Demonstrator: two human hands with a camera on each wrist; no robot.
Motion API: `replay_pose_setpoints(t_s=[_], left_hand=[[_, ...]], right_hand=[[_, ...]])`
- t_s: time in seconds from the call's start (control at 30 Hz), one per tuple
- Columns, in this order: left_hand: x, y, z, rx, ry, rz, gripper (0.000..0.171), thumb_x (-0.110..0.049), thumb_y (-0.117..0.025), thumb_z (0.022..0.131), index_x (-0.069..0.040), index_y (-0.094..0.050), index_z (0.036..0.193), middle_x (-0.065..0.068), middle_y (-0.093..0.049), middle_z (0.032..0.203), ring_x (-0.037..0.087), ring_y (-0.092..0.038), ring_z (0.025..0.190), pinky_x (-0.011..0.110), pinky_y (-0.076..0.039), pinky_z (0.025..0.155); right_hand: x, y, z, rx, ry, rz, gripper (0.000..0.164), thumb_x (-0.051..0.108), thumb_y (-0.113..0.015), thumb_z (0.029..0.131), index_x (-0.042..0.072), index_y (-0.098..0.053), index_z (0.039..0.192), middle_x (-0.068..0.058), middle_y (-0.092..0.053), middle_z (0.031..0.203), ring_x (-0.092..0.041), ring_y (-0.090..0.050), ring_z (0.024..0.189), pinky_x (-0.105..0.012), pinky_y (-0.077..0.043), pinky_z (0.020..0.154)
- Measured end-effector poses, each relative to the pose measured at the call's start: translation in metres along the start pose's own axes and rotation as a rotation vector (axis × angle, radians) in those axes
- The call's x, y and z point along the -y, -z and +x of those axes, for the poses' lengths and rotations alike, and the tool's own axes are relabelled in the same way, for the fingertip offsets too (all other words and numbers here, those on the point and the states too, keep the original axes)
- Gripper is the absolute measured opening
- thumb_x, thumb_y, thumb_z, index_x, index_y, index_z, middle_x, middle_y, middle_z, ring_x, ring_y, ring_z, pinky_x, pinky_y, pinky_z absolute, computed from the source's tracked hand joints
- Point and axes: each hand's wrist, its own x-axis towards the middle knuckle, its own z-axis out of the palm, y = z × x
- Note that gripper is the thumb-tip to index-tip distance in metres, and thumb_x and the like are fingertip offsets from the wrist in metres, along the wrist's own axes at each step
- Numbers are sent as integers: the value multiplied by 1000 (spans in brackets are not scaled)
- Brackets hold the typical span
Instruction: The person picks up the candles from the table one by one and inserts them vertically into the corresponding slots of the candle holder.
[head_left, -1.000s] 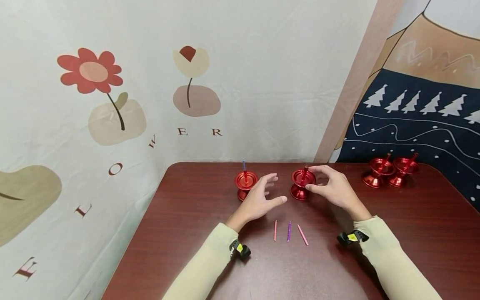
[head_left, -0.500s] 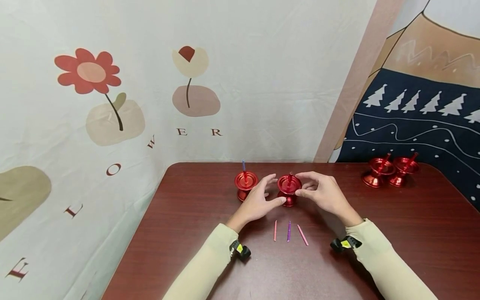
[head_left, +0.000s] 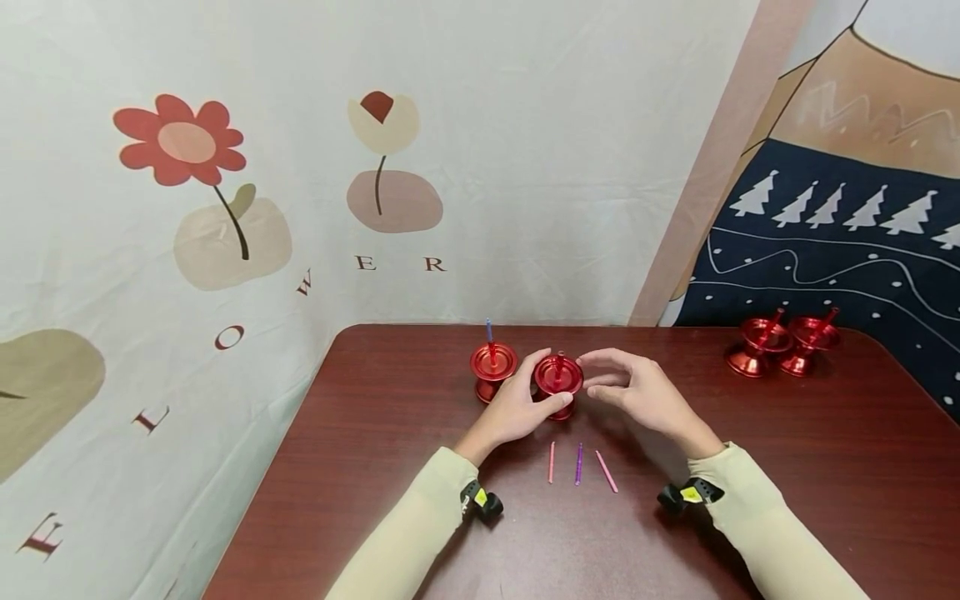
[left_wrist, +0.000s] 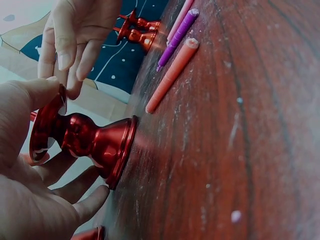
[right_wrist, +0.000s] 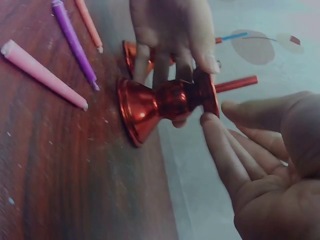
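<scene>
A shiny red candle holder [head_left: 558, 377], with a dish and a thin upright tube, stands on the table between both hands. My left hand [head_left: 519, 406] holds it from the left, thumb on the dish rim and fingers behind it, as the left wrist view shows. My right hand [head_left: 637, 392] is at the holder's right side, fingertips close to the rim; whether they touch it I cannot tell. Partly behind my left hand stands another red holder [head_left: 492, 363] bearing a blue candle [head_left: 489, 331]. Nearer lie an orange-pink candle [head_left: 551, 463], a purple candle [head_left: 579, 464] and a pink candle [head_left: 607, 472].
Two more red candle holders [head_left: 761, 340] stand close together at the table's back right. The brown table [head_left: 360, 467] ends against a wall hanging [head_left: 540, 167] printed with flowers. A dark printed cloth [head_left: 840, 258] hangs behind the right corner.
The candle holder has moved left, from beside the right hand into my left hand's grasp. My right hand moved left with it, and its fingers have since loosened. The loose candles stay put.
</scene>
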Motion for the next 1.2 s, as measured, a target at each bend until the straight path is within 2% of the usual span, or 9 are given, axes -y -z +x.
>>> replay_pose_setpoints(t_s=[0.13,0.3,0.4,0.57,0.8,1.03,1.1,1.2], left_hand=[[1,0,0,-2,0,3,83,-40,-82,98,-14,-43,166,11,-65,151,23,-61,140,50,-47,118],[1,1,-1,12,17,8,84,-42,-82,98,-14,-43,167,11,-65,151,23,-60,141,50,-46,118],[-3,4,-3,26,18,5,85,-43,-82,98,-14,-42,168,10,-64,153,23,-59,142,49,-46,119],[-6,5,-4,28,8,4,85,-44,-82,98,-15,-42,167,10,-64,153,22,-59,142,48,-46,119],[3,1,-2,3,1,0,83,-42,-82,97,-14,-45,166,9,-66,150,22,-61,140,48,-47,118],[29,-8,8,6,1,-23,87,-53,-84,95,-24,-44,167,4,-65,151,19,-60,140,50,-45,119],[31,-8,9,7,2,-19,87,-54,-84,95,-25,-44,166,3,-65,150,18,-60,140,50,-46,119],[20,-4,5,7,2,-11,84,-49,-83,96,-22,-45,166,6,-66,150,20,-60,140,50,-46,119]], right_hand=[[-5,10,-2,97,-37,24,40,4,-85,94,-1,-68,129,-23,-74,124,-26,-78,102,-30,-61,83],[-18,20,-6,362,-80,61,31,7,-83,96,-3,-70,122,-20,-76,112,-23,-76,93,-31,-61,79],[-22,24,-9,489,-103,68,31,8,-83,95,-6,-72,121,-17,-76,109,-22,-75,91,-29,-61,81],[-23,26,-13,601,-138,28,27,11,-86,92,-2,-77,113,-9,-77,95,-17,-70,83,-26,-58,74],[-20,17,-15,625,-99,-92,20,16,-94,85,8,-80,97,3,-69,76,-10,-61,70,-24,-50,61],[-14,9,-17,580,-29,-209,23,20,-99,80,13,-78,86,11,-65,68,-4,-58,63,-23,-46,57],[-11,7,-17,560,-35,-240,25,22,-101,79,14,-78,84,12,-66,66,-3,-59,61,-23,-46,56],[-6,4,-17,534,-83,-258,26,22,-102,77,14,-77,82,11,-69,64,-6,-62,59,-24,-49,55]])
